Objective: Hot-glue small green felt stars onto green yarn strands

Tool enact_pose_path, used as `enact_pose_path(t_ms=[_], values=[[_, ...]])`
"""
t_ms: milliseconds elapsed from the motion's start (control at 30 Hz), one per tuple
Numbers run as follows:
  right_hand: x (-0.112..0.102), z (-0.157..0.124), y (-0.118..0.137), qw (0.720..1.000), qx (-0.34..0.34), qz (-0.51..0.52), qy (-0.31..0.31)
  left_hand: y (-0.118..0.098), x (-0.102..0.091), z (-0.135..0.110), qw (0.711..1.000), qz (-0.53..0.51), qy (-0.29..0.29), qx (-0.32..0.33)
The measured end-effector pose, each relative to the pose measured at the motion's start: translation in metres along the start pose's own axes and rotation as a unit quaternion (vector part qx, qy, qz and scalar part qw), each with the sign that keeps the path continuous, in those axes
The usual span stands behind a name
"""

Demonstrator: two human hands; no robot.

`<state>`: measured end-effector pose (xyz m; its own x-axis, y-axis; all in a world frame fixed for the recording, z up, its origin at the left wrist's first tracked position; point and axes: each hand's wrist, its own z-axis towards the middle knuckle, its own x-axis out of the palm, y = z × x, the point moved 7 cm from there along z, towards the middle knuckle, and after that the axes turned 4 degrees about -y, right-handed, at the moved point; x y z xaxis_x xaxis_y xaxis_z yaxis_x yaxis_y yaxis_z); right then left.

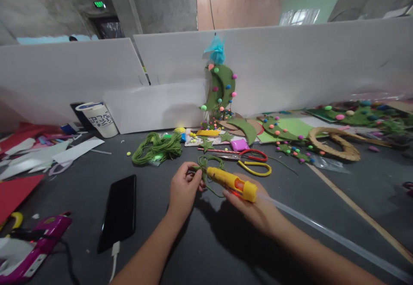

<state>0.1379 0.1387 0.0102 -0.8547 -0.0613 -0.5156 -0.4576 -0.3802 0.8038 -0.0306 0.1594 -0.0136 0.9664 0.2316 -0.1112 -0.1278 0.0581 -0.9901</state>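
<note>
My right hand [250,203] is wrapped round a yellow hot glue gun [227,179], with a long clear glue stick [316,220] running out of its back end. The gun's front points at my left hand [187,186], whose fingers pinch a small green felt star [204,174]. Part of the star is hidden by the fingers and the gun. Green yarn [214,190] trails in a loop around the star. Just beyond lie scissors [254,158] with red and yellow handles. Behind my left hand sits a bundle of green yarn [158,147].
A black phone [119,212] on a white cable lies at left, near a magenta power strip [48,242]. A white cup [100,119] stands behind. Felt crescents with pompoms [222,87] lean at the white board [290,65]. A straw ring [335,143] lies at right.
</note>
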Motion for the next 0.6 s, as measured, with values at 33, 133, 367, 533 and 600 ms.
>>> enact_pose_path(t_ms=[33,133,367,533,600], values=[[0.0000,0.0000,0.0001,1.000,0.000,0.000,0.001,-0.0003,0.0003,-0.0004,1.000,0.001,0.001,0.002],[0.0006,0.0003,0.0015,1.000,-0.003,0.002,0.006,-0.0014,0.0004,-0.0008,1.000,0.002,0.001,0.005],[0.0019,0.0014,-0.0017,1.000,0.012,0.007,0.006,0.0007,-0.0016,0.0010,1.000,-0.012,-0.009,-0.005],[0.0017,0.0014,-0.0023,1.000,0.009,-0.007,0.009,0.0014,0.0001,-0.0002,1.000,-0.020,-0.004,-0.004],[0.0018,0.0012,-0.0026,1.000,0.015,0.000,0.010,0.0023,0.0006,-0.0008,1.000,-0.026,-0.004,-0.007]])
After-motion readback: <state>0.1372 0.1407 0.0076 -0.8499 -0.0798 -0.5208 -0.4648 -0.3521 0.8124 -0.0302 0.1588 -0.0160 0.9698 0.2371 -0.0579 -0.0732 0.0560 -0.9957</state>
